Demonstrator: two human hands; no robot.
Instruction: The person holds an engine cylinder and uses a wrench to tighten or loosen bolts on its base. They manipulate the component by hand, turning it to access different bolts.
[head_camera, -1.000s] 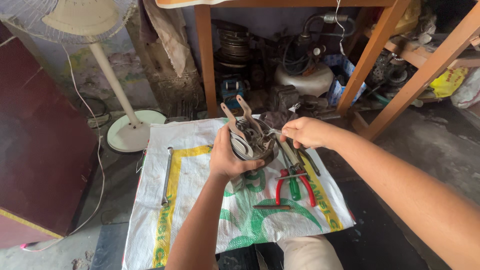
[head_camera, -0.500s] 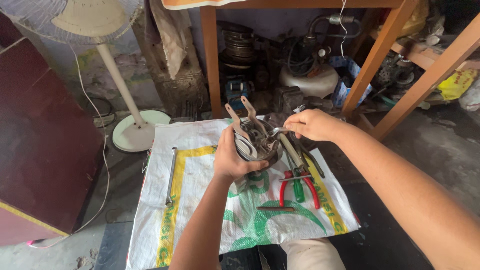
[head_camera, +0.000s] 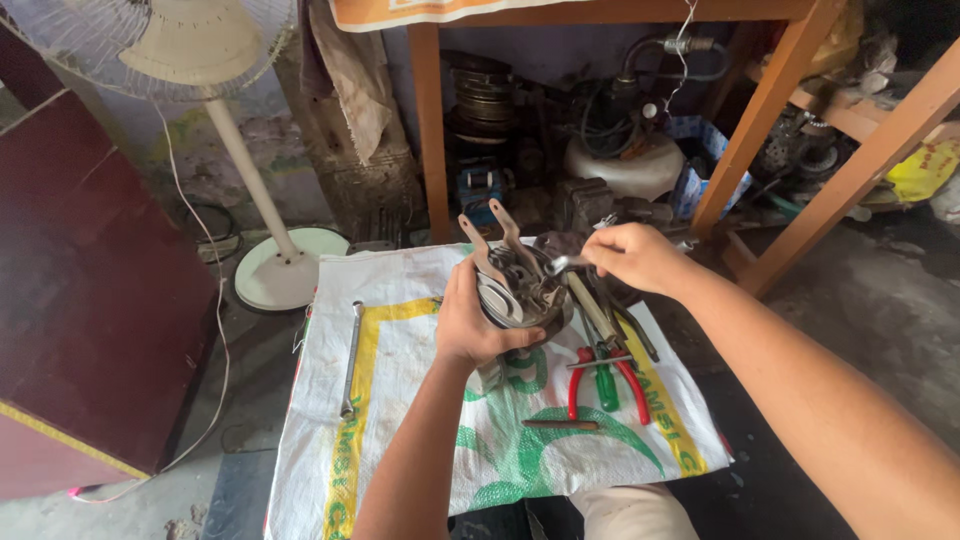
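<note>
Left hand (head_camera: 475, 325): clasps the round metal motor part (head_camera: 515, 285) from below, raised above the woven sack (head_camera: 400, 400).
Right hand (head_camera: 630, 255): pinches a spanner (head_camera: 562, 263) against the part's top.
Sack's right edge: red-handled pliers (head_camera: 605, 375), green screwdriver (head_camera: 603, 380).
Left strip: long rod (head_camera: 350, 355), bare weave beside it.

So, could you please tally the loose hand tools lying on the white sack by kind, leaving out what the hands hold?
Long metal bar: 1
Red-handled pliers: 1
Green-handled screwdriver: 1
Small brown rod: 1
Total: 4
A few dark tools under the right hand overlap too much to count. The left hand grips the metal motor part.
</note>
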